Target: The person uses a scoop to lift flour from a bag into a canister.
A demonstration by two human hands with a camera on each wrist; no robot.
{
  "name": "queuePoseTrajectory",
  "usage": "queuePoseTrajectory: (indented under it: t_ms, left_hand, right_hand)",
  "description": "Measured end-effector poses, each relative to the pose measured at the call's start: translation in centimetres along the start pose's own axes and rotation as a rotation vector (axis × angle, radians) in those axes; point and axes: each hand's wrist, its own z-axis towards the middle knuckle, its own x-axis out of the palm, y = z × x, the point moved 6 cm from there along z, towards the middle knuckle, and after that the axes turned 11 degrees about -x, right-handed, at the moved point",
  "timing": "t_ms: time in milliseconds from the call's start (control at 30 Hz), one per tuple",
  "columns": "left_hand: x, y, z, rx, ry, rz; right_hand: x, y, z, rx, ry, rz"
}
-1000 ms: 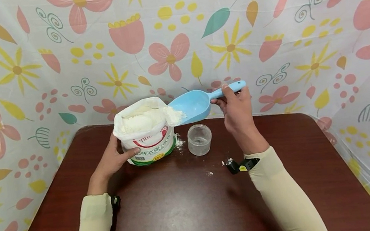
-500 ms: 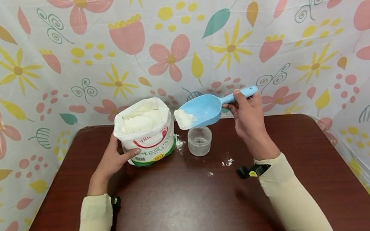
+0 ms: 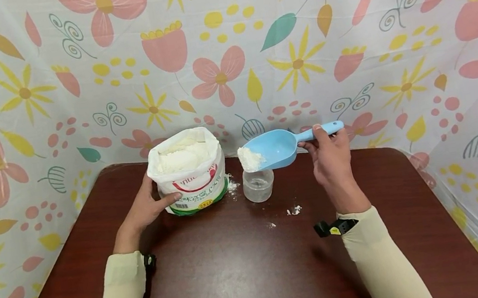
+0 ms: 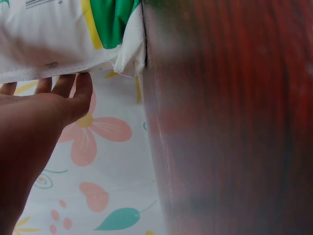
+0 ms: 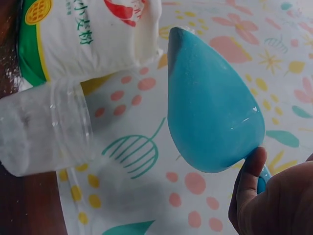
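Observation:
A white flour bag (image 3: 191, 185) with a green base stands open at the back left, full of flour. My left hand (image 3: 144, 209) grips its left side, thumb across the front; the left wrist view shows the other fingers against the bag (image 4: 49, 44). In my right hand (image 3: 333, 161) is the handle of a light blue scoop (image 3: 277, 148), level, a heap of flour (image 3: 250, 159) at its tip. That tip hangs above a clear plastic jar (image 3: 259, 190), overlapping its rim in the head view. From the right wrist, the scoop's underside (image 5: 210, 107) shows beyond the jar (image 5: 44, 129).
Spilled flour (image 3: 233, 186) lies between bag and jar, and small clumps (image 3: 294, 210) lie right of the jar on the dark wooden table (image 3: 219, 277). A flowered cloth (image 3: 214, 31) hangs close behind the table's back edge.
My right hand has carried the scoop of flour right and slightly down, from the bag's mouth to over the jar. The left hand and the bag have stayed in place.

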Motion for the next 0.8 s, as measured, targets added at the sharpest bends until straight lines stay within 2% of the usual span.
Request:
queuePoseTrajectory:
  t_ms: [267, 500, 800]
  left_hand:
    - [0.0, 0.1, -0.1, -0.024, -0.013, 0.008]
    - [0.0, 0.1, 0.0, -0.004, -0.005, -0.003]
    - [0.0, 0.1, -0.1, -0.017, -0.006, 0.008]
  right_hand:
    - [-1.4, -0.3, 0.1, -0.013, -0.015, -0.031]
    - [-2.3, -0.7, 0.1, -0.03, -0.023, -0.062]
    - [-3.0, -1.4, 0.3, -0.097, 0.003, -0.087]
